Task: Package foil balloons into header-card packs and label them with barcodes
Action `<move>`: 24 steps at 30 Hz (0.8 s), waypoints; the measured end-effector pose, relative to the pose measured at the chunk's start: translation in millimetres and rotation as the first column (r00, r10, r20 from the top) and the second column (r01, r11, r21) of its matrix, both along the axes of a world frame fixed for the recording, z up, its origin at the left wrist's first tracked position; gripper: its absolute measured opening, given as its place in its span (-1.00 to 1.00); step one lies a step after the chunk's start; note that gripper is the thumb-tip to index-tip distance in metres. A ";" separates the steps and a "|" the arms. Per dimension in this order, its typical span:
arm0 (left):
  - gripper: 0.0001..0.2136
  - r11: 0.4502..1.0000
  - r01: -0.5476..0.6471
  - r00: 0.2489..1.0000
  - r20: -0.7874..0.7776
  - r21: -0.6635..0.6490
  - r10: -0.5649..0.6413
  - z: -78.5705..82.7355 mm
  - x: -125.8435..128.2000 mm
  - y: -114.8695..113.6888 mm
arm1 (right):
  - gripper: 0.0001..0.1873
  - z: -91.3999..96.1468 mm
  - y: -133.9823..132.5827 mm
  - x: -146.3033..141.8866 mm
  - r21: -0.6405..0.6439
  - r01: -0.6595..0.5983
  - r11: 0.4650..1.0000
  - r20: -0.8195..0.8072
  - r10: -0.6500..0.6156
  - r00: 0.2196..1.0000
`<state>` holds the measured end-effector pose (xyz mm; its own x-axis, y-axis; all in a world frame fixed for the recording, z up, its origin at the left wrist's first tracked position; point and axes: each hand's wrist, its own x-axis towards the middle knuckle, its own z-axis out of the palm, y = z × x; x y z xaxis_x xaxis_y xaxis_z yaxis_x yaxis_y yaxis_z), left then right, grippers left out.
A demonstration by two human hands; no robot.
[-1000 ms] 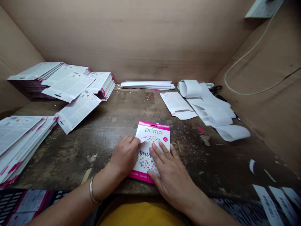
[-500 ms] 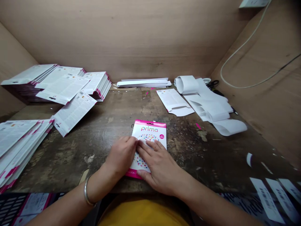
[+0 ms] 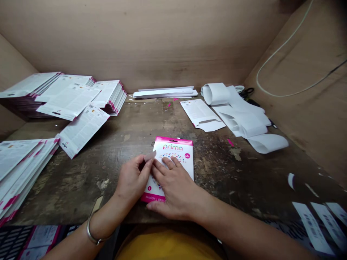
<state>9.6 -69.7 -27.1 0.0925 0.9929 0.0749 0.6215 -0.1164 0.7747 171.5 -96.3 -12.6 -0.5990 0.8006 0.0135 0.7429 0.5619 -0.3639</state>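
Note:
A white balloon packet (image 3: 177, 147) with pink bands and "prima" lettering lies face up on the table before me. My right hand (image 3: 173, 187) rests flat across its middle, fingers stretched out, hiding much of the printed dots. At the packet's left edge, my left hand (image 3: 135, 177) pinches a small greyish piece of paper or sticker (image 3: 150, 156) between thumb and fingers. The piece stands raised off the packet; whether part of it still touches the packet, I cannot tell. A bangle circles my left wrist.
Stacks of packets (image 3: 78, 97) fill the back left, with another pile (image 3: 24, 162) at the near left. A packet with its flap open (image 3: 202, 113) lies right of centre. Beyond it are a curled paper strip (image 3: 244, 115) and scissors (image 3: 247, 93). Label strips (image 3: 311, 227) hang at the right edge.
My left hand has drawn slightly left and turned, and the greyish piece now shows in its pinch. My right hand has slid a little left and down on the packet.

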 end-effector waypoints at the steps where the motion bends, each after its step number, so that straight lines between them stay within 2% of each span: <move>1: -0.83 1.000 0.017 1.000 -0.006 0.015 -0.016 0.9 0.1 0.1 | -0.01 -0.6 0.2 -0.5 0.002 -0.006 1.000 -0.008 0.006 1.000; 5: -0.82 0.991 0.114 0.984 -0.148 0.065 -0.104 5.2 1.7 1.2 | -0.06 -6.1 -4.4 1.8 0.000 -0.044 0.999 -0.032 0.044 0.999; 10: -0.83 0.961 0.254 0.917 -0.342 0.106 -0.205 7.0 6.3 3.9 | -0.04 -15.6 -8.3 5.7 0.030 -0.067 0.997 -0.127 0.070 0.989; 13: -0.82 0.951 0.292 0.884 -0.409 0.098 -0.229 8.1 7.7 6.6 | 0.01 -15.0 -5.9 6.4 0.025 -0.072 0.997 -0.186 0.075 0.980; 16: -0.82 0.943 0.319 0.854 -0.459 0.094 -0.243 9.7 7.5 7.7 | -0.02 -10.5 -10.6 9.1 0.029 -0.073 0.997 -0.154 0.077 0.985; 21: -0.80 0.930 0.332 0.821 -0.534 0.155 -0.203 8.6 8.1 5.0 | -0.11 -6.6 -37.9 23.2 0.003 0.096 0.995 -0.020 -0.096 0.995; 24: -0.81 0.922 0.335 0.809 -0.561 0.195 -0.175 6.3 10.4 2.6 | -0.08 -6.8 -44.1 28.1 -0.057 0.130 0.990 0.006 -0.130 0.992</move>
<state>20.0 -67.1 -20.7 0.4435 0.8733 0.2016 0.8382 -0.4838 0.2519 199.6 -140.4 -19.3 -0.4899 0.8711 -0.0355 0.8090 0.4390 -0.3908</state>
